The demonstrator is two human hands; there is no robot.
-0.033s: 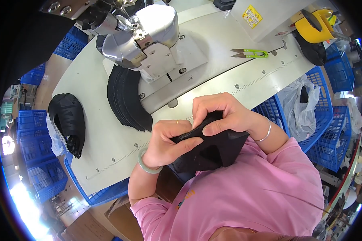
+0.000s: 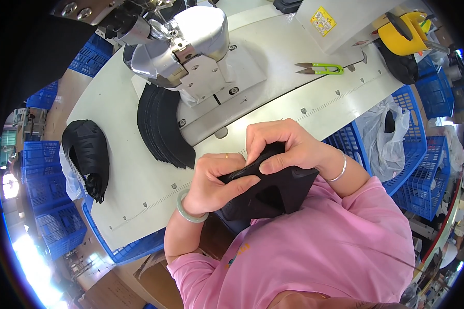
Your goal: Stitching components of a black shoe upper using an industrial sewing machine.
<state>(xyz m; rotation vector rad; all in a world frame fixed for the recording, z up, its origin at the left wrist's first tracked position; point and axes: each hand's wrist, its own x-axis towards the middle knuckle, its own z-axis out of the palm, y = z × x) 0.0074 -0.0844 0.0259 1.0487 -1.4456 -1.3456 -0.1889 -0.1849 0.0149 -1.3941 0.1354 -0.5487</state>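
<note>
Just in front of my chest, past the table's near edge, both hands hold a folded black fabric piece (image 2: 265, 198) with a dark opening in its lower part. My left hand (image 2: 219, 180) pinches its upper edge between thumb and fingers. Close beside it, my right hand (image 2: 281, 147) grips the same edge, thumb on the near side and fingers curled over the far side. Some fingertips are hidden behind the fabric. Beyond the hands, a fanned stack of curved black pieces (image 2: 160, 129) lies beside the sewing machine (image 2: 193, 56).
A black shoe upper (image 2: 87, 157) rests on the left of the white table (image 2: 134, 180). Green-handled thread snips (image 2: 322, 68) lie toward the back right. A yellow holder (image 2: 404, 36) stands at far right. Below the right edge, a blue crate (image 2: 412, 129) holds a clear plastic bag (image 2: 386, 139).
</note>
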